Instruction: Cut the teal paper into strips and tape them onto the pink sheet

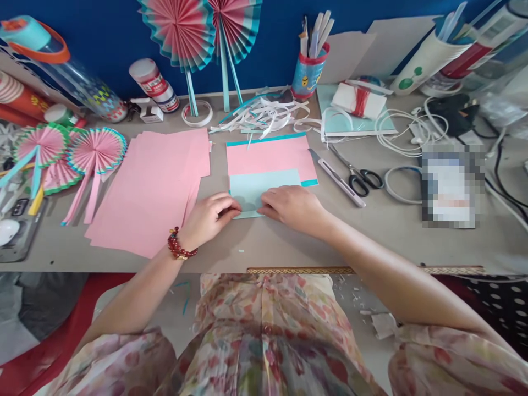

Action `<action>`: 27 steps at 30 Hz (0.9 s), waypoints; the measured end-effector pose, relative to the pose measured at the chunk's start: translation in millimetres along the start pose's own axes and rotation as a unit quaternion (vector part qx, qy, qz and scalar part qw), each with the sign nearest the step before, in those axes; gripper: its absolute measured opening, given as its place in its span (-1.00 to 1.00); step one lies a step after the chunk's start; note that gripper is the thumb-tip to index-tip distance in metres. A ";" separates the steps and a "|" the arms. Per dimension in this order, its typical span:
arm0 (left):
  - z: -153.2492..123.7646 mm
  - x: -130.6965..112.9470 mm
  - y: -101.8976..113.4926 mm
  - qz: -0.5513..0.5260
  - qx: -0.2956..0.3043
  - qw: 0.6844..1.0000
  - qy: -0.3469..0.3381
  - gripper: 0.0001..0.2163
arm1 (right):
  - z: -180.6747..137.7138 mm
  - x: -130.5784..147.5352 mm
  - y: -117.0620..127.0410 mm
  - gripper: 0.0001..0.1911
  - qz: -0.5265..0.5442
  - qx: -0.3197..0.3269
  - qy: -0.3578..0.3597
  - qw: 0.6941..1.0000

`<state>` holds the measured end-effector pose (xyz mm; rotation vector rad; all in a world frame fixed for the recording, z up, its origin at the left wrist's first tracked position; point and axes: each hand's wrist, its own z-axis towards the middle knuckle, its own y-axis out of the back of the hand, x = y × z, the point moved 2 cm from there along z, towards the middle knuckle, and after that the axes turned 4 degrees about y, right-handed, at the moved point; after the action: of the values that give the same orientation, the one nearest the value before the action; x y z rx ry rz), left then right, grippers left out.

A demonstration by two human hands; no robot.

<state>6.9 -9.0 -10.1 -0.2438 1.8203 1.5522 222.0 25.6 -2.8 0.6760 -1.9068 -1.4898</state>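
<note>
The pink sheet (268, 157) with a teal border is lying flat in the middle of the table (371, 242), its near part folded up and showing a pale blue back. The left hand (210, 217) is pinching the fold's six o'clock edge, its grip closed on the paper, while the right hand (291, 206) is pressing down just beside it, its grip spread and holding nothing. A stack of pink paper (152, 187) is lying at the sheet's nine o'clock, with a utility knife (336, 179) and scissors (357, 176) at its three o'clock.
</note>
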 end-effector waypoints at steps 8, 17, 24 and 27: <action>0.9 -0.2 -0.1 0.016 0.000 1.000 -0.017 -0.82 | 0.6 -0.8 0.1 -0.69 0.011 -0.005 -0.006 1.000; -2.9 1.0 -1.7 0.037 -0.005 0.999 -0.036 -0.82 | 0.3 -0.1 1.6 -0.70 0.015 0.000 -0.012 1.000; -3.2 2.0 -2.6 0.062 -0.003 0.996 -0.065 -0.84 | -0.9 -1.1 0.7 -0.71 0.019 -0.009 -0.001 1.000; -2.9 1.1 -2.5 0.073 -0.006 0.995 -0.074 -0.83 | -1.1 -0.8 0.9 -0.71 0.016 -0.004 -0.003 1.000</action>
<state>6.5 -12.0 -12.7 -0.0006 1.7449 1.6360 223.3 25.7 -1.9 0.6353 -1.9063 -1.4791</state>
